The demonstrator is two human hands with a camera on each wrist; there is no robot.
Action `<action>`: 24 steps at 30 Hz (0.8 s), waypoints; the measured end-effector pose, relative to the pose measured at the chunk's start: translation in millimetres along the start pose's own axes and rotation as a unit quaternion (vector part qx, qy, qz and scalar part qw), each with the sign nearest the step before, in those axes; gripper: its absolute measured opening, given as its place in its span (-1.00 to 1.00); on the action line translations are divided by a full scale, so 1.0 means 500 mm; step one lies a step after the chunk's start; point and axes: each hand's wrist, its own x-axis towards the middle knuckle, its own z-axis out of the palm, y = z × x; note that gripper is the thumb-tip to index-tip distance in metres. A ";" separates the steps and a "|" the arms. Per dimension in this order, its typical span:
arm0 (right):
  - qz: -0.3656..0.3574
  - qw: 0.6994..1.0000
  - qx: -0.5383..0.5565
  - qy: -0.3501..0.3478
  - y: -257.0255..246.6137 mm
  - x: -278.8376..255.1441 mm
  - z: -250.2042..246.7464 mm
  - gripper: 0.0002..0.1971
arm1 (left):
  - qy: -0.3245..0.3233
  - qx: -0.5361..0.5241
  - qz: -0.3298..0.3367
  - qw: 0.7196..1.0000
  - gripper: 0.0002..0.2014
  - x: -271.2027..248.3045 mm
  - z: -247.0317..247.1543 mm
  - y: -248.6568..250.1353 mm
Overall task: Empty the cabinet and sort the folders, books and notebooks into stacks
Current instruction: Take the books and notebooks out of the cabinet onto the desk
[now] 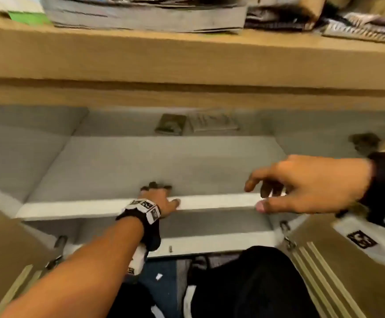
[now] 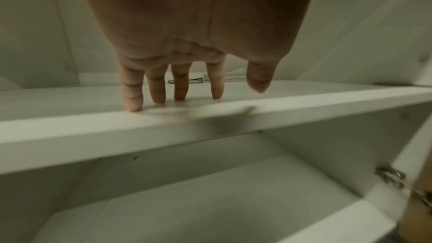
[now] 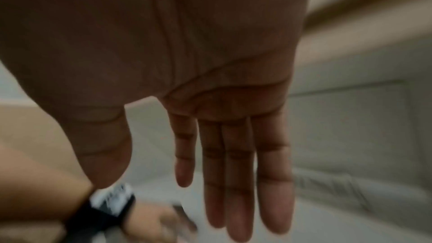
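Observation:
The cabinet stands open with a white shelf [image 1: 95, 208] [image 2: 93, 136] across its middle. Against its back wall lie a small dark booklet [image 1: 169, 124] [image 2: 196, 80] and a pale booklet [image 1: 213, 122] [image 2: 236, 75]. My left hand [image 1: 165, 193] [image 2: 196, 97] rests on the shelf's front edge, its fingers [image 2: 180, 88] straight and touching the board, holding nothing. My right hand [image 1: 255, 196] [image 3: 168, 200] hovers over the shelf's right part, fingers spread and relaxed, empty. The left hand [image 3: 149, 221] shows blurred in the right wrist view.
On the wooden top above lie a grey stack of papers [image 1: 148, 14], green folders [image 1: 26, 14] and more books at the right [image 1: 359, 26]. Both doors, left [image 1: 8, 249] and right [image 1: 338, 260], swing outward. My knees [image 1: 255, 283] are close to the cabinet's base.

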 end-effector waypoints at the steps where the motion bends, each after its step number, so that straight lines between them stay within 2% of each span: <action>1: 0.028 0.999 -0.006 -0.021 0.041 0.053 0.040 -0.52 | -0.007 0.012 0.011 1.000 -0.27 0.020 -0.009 0.002; 4: 0.118 0.993 -0.015 -0.006 0.135 0.215 0.107 -0.40 | -0.020 0.014 0.015 1.000 -0.46 0.058 -0.059 0.012; 6: 0.161 0.987 0.023 0.010 0.176 0.286 0.125 -0.31 | -0.007 0.005 0.010 1.000 -0.55 0.086 -0.107 0.020; 9: 0.135 0.990 0.031 0.029 0.269 0.412 0.180 -0.08 | -0.002 0.008 -0.012 1.000 -0.58 0.143 -0.157 0.025; 11: 0.139 0.989 0.031 0.040 0.290 0.473 0.202 0.04 | 0.009 0.019 -0.022 1.000 -0.56 0.184 -0.189 0.032; 13: 0.159 0.985 0.049 0.043 0.254 0.472 0.179 -0.06 | 0.024 0.023 -0.035 0.999 -0.51 0.227 -0.215 0.031; 16: 0.158 0.984 0.087 0.006 0.240 0.469 0.142 -0.16 | 0.039 0.045 -0.054 0.997 -0.36 0.308 -0.244 0.034; 19: 0.142 0.983 0.115 -0.009 0.237 0.471 0.139 -0.11 | 0.053 0.065 -0.042 0.996 -0.21 0.364 -0.265 0.067; 24: 0.165 0.984 0.070 -0.003 0.248 0.477 0.164 -0.04 | 0.050 0.117 -0.037 0.991 -0.13 0.440 -0.265 0.122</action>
